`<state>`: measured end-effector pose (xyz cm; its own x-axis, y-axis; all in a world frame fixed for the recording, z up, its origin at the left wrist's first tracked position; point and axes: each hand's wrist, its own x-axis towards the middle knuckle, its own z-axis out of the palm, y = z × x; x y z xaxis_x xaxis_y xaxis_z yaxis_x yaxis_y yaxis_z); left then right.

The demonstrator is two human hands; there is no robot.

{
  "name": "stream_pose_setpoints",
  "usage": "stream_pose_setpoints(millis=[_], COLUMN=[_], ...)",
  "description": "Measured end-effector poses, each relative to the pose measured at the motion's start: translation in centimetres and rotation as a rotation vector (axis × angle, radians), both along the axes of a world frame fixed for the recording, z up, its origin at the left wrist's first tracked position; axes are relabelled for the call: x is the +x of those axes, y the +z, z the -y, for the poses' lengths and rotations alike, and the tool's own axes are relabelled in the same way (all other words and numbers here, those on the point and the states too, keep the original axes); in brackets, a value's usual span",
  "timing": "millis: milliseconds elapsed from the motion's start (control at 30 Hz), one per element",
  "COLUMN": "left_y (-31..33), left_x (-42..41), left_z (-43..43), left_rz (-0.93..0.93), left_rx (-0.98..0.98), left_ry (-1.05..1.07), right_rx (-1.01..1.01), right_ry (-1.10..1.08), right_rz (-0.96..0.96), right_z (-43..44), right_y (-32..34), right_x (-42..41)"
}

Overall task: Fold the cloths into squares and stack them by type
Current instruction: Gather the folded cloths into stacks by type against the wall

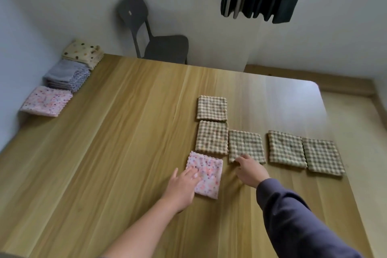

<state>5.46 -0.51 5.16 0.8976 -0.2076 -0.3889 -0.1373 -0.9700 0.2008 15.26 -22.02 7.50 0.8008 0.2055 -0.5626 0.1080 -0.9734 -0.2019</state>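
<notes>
Near the wooden desk's (104, 132) middle, the left hand (182, 184) lay flat, fingers straight, on the folded pink floral square cloth (211, 165). The right hand (251, 170) touched 1 of 5 folded brown checked squares (245, 144), its grip unclear. Stacking by type appeared underway, and the next move called for gathering like squares.

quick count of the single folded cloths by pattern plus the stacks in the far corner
checked cloths: 5
pink flowered cloth: 1
stacks: 3
total: 6 single cloths and 3 stacks
</notes>
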Motion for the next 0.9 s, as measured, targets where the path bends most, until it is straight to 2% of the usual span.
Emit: stream_pose_setpoints(millis=[167, 267, 333, 467, 500, 567, 633, 733, 800, 900], left_y=[-1.0, -1.0, -1.4, -2.1, -1.8, -1.1, -0.2, 0.2, -0.1, -0.3], left_x=[-1.9, -2.3, -2.3, -1.5, -1.2, -0.9, -1.2, -2.1, -2.3, -1.6], left_z=[-3.0, -2.5, -2.3, -3.8, -4.2, -4.6, -4.0, -2.9, -3.0, -3.8], left_rz=[0.295, 0.241, 0.187, 0.296, 0.327, 0.352, 0.282, 0.009, -0.146, -0.254], left_rx=[-0.005, 0.01, 0.016, 0.031, 0.049, 0.073, 0.074, 0.104, 0.035, -0.11], left_ry=[0.249, 0.479, 0.494, 0.308, 0.349, 0.562, 0.805, 1.015, 1.128, 1.247], right_rx=[-0.006, 0.016, -0.011, -0.109, -0.125, -0.114, -0.104, -0.142, -0.138, -0.011], right_ry=[0.042, 0.005, 0.015, 0.067, 0.072, 0.013, -0.076, -0.112, -0.099, -0.098], right_rz=[-0.04, 0.145, 0.221, 0.201, 0.202, 0.201, 0.2, 0.152, 0.096, 0.065], right_z=[-0.1, 0.1, 0.6, 1.0, 1.0, 0.8, 0.7, 0.4, 0.2, 0.0], right_y=[-0.1, -0.1, -0.5, -1.3, -1.4, -1.5, -1.6, -1.7, -1.7, -1.6], right_x=[-1.3, -1.2, -1.3, -2.1, -2.2, -2.3, -2.2, -2.3, -2.3, -2.5])
